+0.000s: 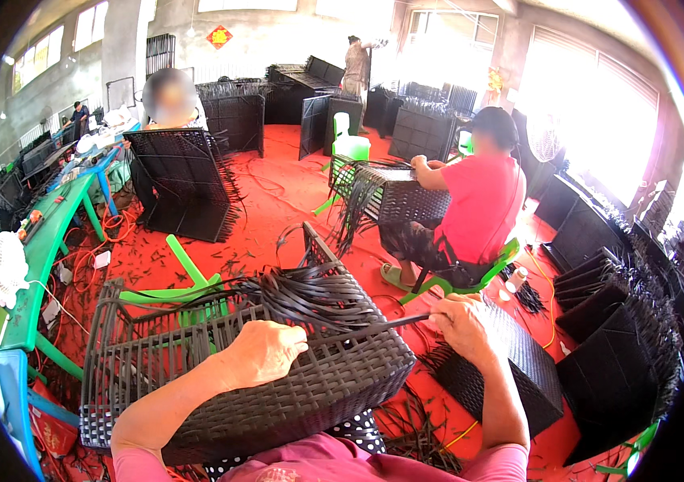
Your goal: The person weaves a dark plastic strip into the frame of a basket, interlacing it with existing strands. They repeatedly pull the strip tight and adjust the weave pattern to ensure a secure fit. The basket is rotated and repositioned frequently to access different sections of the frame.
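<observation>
A black, partly woven wicker furniture piece (278, 414) lies across my lap, its near side densely woven and its left part showing bare slats. Above it a flat black weaving strip (374, 328) is stretched almost straight between my hands. My left hand (266, 351) is closed at the strip's left part, low over the weave. My right hand (466, 325) pinches the strip's right end, just past the piece's right edge. Beyond the strip, a bundle of loose black strips (310, 299) spills over the far side of the piece. A green stand (189, 277) shows behind the slats.
A finished-looking black woven piece (510, 361) stands on the red floor (262, 209) at my right. A co-worker in a red shirt (482, 201) sits ahead on a green chair. Left are a green table (57, 233) and white fan (6, 265); strip scraps and orange cords litter the floor.
</observation>
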Available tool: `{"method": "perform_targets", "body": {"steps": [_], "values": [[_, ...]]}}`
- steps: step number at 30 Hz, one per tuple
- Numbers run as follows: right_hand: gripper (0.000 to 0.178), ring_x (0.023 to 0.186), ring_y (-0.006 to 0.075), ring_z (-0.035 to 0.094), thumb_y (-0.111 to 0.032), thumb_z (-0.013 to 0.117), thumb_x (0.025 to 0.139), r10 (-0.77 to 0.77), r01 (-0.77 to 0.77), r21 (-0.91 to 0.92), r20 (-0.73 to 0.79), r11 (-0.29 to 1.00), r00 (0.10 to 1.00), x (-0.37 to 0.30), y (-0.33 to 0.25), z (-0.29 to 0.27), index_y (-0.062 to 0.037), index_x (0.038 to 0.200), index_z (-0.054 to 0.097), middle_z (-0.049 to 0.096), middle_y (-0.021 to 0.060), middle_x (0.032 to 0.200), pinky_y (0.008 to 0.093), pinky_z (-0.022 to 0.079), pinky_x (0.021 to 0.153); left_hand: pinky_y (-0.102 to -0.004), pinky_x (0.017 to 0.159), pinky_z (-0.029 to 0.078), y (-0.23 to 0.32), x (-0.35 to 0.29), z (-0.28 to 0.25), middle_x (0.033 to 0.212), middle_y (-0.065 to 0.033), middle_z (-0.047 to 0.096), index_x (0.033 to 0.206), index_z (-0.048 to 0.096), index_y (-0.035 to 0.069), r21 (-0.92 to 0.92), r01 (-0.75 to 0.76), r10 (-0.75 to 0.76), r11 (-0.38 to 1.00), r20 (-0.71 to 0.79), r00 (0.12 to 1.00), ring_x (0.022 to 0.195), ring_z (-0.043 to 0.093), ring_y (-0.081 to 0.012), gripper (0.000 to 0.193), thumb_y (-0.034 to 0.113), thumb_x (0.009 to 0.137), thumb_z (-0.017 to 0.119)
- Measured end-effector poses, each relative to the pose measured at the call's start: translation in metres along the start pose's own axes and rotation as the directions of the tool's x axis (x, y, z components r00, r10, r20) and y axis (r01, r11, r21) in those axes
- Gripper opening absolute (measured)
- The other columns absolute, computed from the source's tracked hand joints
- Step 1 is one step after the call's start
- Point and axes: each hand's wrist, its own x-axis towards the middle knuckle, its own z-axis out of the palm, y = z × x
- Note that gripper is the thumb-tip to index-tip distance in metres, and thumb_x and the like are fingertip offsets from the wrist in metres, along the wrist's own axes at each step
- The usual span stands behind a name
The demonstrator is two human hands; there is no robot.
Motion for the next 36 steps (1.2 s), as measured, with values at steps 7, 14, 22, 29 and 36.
{"method": "perform_targets", "body": {"steps": [7, 14, 22, 29, 36], "values": [[0.034, 0.093, 0.0237, 0.062, -0.02, 0.07, 0.079, -0.47, 0.475, 0.027, -0.104, 0.88, 0.876, 0.004, -0.1, 0.026, -0.0032, 0.109, 0.062, 0.066, 0.0078, 0.096, 0.0439, 0.038, 0.093, -0.0473, 0.061, 0.049, 0.036, 0.009, 0.019, 0.07, -0.0181, 0.062, 0.081, 0.06, 0.005, 0.043, 0.067, -0.072, 0.997, 0.136, 0.988, 0.07, 0.063, -0.0382, 0.016, 0.02, 0.087, 0.06], [0.028, 0.077, 0.0239, 0.064, -0.013, 0.073, 0.078, -0.474, 0.425, 0.33, 0.082, 0.843, 0.877, -0.011, -0.077, 0.044, -0.0043, 0.104, 0.065, 0.065, 0.0063, 0.083, 0.0399, 0.048, 0.083, -0.0454, 0.057, 0.05, 0.03, 0.001, 0.022, 0.067, -0.0152, 0.063, 0.08, 0.06, 0.005, -0.197, -0.062, 0.068, 0.979, 0.024, 0.997, 0.066, 0.064, -0.0365, 0.018, 0.022, 0.087, 0.062], [0.013, 0.075, 0.0206, 0.064, -0.01, 0.063, 0.076, -0.3, 0.301, -0.015, 0.032, 0.954, 0.953, -0.007, 0.01, 0.014, -0.013, 0.087, 0.069, 0.062, 0.0029, 0.07, 0.0379, 0.043, 0.081, -0.043, 0.061, 0.051, -0.004, -0.012, -0.008, 0.077, -0.0114, 0.063, 0.088, 0.061, 0.006, -0.001, -0.026, 0.026, 1.0, 0.097, 0.995, 0.073, 0.064, -0.0341, 0.008, 0.013, 0.086, 0.062], [0.03, 0.095, 0.0262, 0.06, -0.008, 0.063, 0.072, -0.292, 0.274, -0.149, -0.122, 0.95, 0.949, -0.003, -0.019, 0.023, -0.0062, 0.102, 0.062, 0.064, 0.0082, 0.099, 0.0443, 0.041, 0.09, -0.0433, 0.057, 0.051, -0.001, -0.007, 0.011, 0.072, -0.011, 0.061, 0.082, 0.059, 0.007, 0.05, -0.01, 0.003, 0.999, 0.125, 0.992, 0.067, 0.064, -0.0338, 0.011, 0.016, 0.086, 0.062], [0.021, 0.082, 0.019, 0.062, -0.015, 0.071, 0.077, -0.482, 0.465, 0.225, 0.025, 0.856, 0.876, -0.014, -0.067, 0.049, -0.0073, 0.095, 0.065, 0.064, 0.004, 0.087, 0.0363, 0.045, 0.083, -0.0432, 0.058, 0.051, 0.031, 0.009, 0.026, 0.074, -0.0134, 0.064, 0.083, 0.059, 0.005, -0.114, -0.131, 0.145, 0.985, 0.115, 0.983, 0.07, 0.065, -0.0339, 0.016, 0.02, 0.087, 0.062]]}}
